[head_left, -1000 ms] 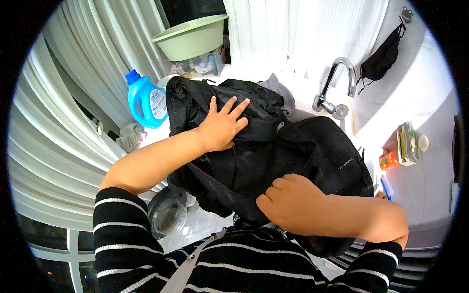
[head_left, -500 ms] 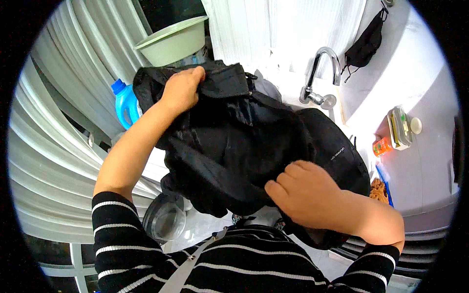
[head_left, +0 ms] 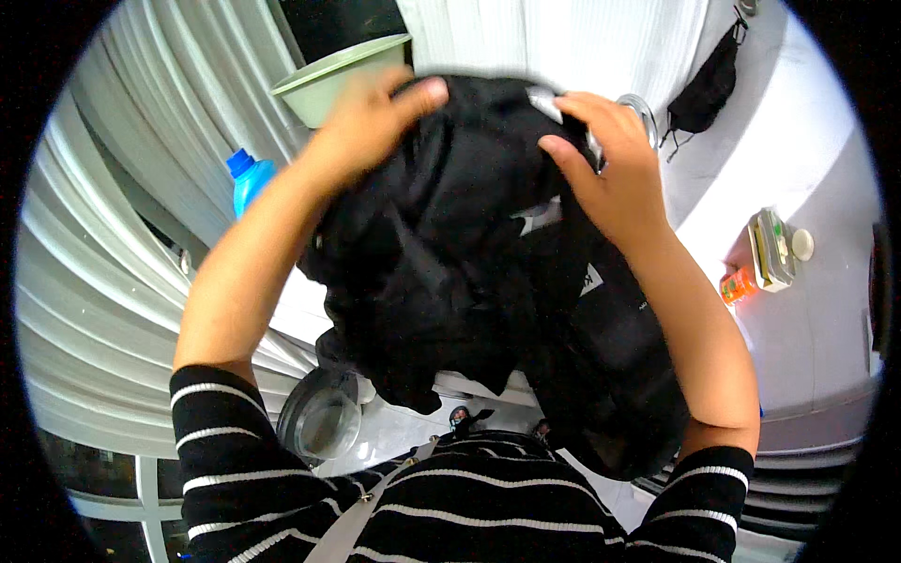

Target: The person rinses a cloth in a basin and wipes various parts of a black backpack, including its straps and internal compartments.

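Note:
A large black garment (head_left: pixel 469 272) of thick fabric hangs lifted in front of me, its lower folds drooping toward my chest. My left hand (head_left: pixel 371 117) grips its top edge at the upper left, fingers curled into the cloth. At the upper right, my right hand (head_left: pixel 605 155) holds the same top edge, fingers wrapped over the fabric. Both arms, in black sleeves with white stripes, are raised. The garment hides most of the sink and tap behind it.
A pale green basin (head_left: pixel 343 80) stands at the back next to a white curtain (head_left: pixel 141 216). A blue detergent bottle (head_left: pixel 249 183) shows behind my left forearm. A clear round container (head_left: pixel 324 422) lies below. On the right counter sit an orange bottle (head_left: pixel 739 283) and a small boxed item (head_left: pixel 771 249).
Both hands have risen with the black garment. My right hand left the lower fold near my chest and now holds the top edge; my left hand went up from its middle.

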Demonstrator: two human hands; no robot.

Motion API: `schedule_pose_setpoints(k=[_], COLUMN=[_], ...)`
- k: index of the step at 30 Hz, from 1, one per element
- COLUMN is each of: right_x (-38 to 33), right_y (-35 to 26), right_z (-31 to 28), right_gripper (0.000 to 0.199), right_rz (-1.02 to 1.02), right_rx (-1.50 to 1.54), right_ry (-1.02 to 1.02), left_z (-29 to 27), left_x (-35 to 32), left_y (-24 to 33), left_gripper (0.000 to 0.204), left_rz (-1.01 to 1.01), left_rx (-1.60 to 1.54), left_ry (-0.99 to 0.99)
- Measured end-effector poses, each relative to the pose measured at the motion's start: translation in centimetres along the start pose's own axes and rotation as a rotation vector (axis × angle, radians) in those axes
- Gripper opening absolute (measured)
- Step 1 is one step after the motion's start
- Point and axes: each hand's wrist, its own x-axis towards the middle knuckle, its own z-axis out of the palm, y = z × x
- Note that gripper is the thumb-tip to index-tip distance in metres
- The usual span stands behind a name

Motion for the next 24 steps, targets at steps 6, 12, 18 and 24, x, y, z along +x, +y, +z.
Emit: schedule_pose_setpoints(k=[6, 12, 18, 24], right_x=[0.7, 2.1, 0.2, -4.0], right_y=[-1.2, -4.7, -6.7, 1.2], right_z=[1.0, 3.1, 6.4, 3.9], right_gripper=[0.098, 0.126, 0.112, 0.095], right_rz=[0.108, 0.359, 0.461, 0.722], right_rx=[0.052, 0.473, 0.513, 0.4], right_ry=[-0.085, -0.177, -0.046, -0.011], left_z=[-6.9, -7.3, -4.4, -4.1], left_x=[7.8, 11.1, 9.8, 5.3], left_y=[6.7, 8.6, 8.4, 9.5], left_gripper=[0.043, 0.05, 0.025, 0.027], left_rz=[-0.088, 0.117, 0.007, 0.133], left_rx=[-0.562, -0.542, -0.798, -0.884], left_ry=[0.432, 0.478, 0.213, -0.362])
